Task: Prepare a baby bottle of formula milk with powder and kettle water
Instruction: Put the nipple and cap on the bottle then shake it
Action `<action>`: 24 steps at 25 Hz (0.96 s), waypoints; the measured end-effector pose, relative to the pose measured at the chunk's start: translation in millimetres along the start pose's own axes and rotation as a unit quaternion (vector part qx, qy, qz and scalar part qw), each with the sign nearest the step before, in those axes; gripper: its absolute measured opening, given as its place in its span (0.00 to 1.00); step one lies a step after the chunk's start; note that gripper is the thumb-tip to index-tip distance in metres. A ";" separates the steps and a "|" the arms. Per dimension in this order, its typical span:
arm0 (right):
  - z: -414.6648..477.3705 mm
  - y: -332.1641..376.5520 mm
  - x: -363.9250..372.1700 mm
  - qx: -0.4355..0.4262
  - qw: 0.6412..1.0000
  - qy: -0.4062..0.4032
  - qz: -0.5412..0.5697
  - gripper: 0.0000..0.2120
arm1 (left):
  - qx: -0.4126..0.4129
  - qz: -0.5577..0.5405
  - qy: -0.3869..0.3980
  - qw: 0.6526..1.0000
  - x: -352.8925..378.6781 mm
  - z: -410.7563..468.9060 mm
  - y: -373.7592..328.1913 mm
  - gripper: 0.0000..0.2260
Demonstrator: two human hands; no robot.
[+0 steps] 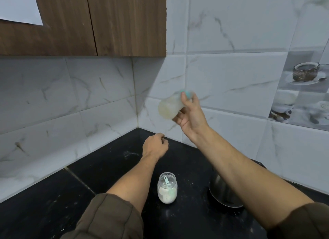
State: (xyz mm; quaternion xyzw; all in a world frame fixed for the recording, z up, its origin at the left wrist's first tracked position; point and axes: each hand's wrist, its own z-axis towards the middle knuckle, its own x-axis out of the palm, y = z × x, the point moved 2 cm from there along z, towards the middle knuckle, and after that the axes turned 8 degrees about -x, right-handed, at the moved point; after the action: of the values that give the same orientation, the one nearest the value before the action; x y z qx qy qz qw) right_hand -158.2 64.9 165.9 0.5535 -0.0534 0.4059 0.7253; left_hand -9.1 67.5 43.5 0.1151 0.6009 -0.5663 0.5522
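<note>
While the glass powder jar [167, 189] stands nearest on the black counter [53, 203], a steel vessel [222, 194], likely the kettle, sits just right of it. Beyond the jar the left hand [155, 146] is loosely curled and empty. Farther beyond, above the jar, the right hand [190, 114] grips the tilted baby bottle [170, 106]; a loose teal cap [187, 93] could leak. The bottle looks blurred, cloudy cream
</note>
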 end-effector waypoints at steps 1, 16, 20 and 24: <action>-4.0 -2.1 0.5 0.016 0.997 0.064 -0.046 0.29 | -0.007 -0.007 0.001 1.000 2.1 1.1 1.5 0.11; 1.6 0.5 -0.4 0.023 0.999 -0.011 0.042 0.29 | 0.002 0.014 -0.004 1.000 5.3 3.9 1.9 0.13; -2.6 -3.2 1.5 0.064 0.996 0.054 -0.024 0.26 | -0.002 0.010 0.002 1.000 6.8 5.4 -0.1 0.12; -3.6 -0.7 6.4 0.053 0.995 0.087 -0.020 0.31 | 0.001 0.013 -0.003 1.000 3.2 6.1 -3.3 0.11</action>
State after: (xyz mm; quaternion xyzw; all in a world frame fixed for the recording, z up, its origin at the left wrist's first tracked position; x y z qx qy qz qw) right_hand -154.8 71.4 167.4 0.5546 0.0429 0.4403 0.7048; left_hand -9.5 59.9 44.3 0.1215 0.5974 -0.5597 0.5613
